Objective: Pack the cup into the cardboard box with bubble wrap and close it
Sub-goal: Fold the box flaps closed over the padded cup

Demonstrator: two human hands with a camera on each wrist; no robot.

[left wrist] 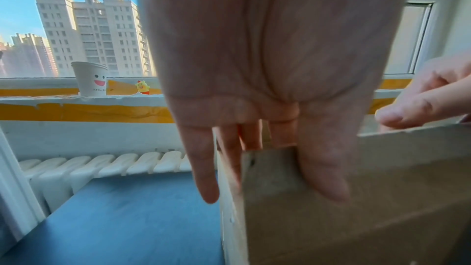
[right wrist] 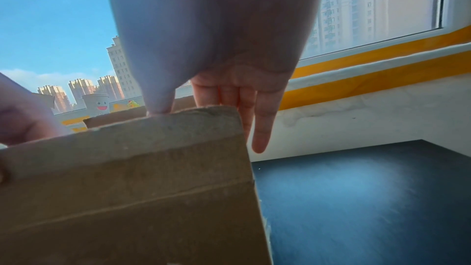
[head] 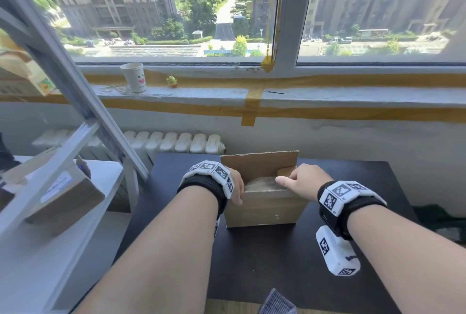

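An open cardboard box [head: 262, 210] stands on the dark table [head: 277, 263], its back flap upright. Inside lies a pale bundle of bubble wrap [head: 262, 183]; no cup shows in it. My left hand [head: 235, 187] straddles the box's front left corner [left wrist: 356, 198] with straight fingers [left wrist: 203, 168], the thumb flat on the front wall. My right hand [head: 302, 181] grips the front flap's top edge at the box's right end [right wrist: 127, 178], thumb on the edge, fingers [right wrist: 211, 96] behind it. A white paper cup with a smiling face [head: 134, 78] stands on the windowsill.
A small yellow toy [head: 172, 81] sits on the sill beside the cup. A white shelf at the left carries a wrapped cardboard parcel [head: 65, 200]. A radiator [head: 176, 142] runs behind the table. A grey cloth [head: 277, 303] lies at the near edge.
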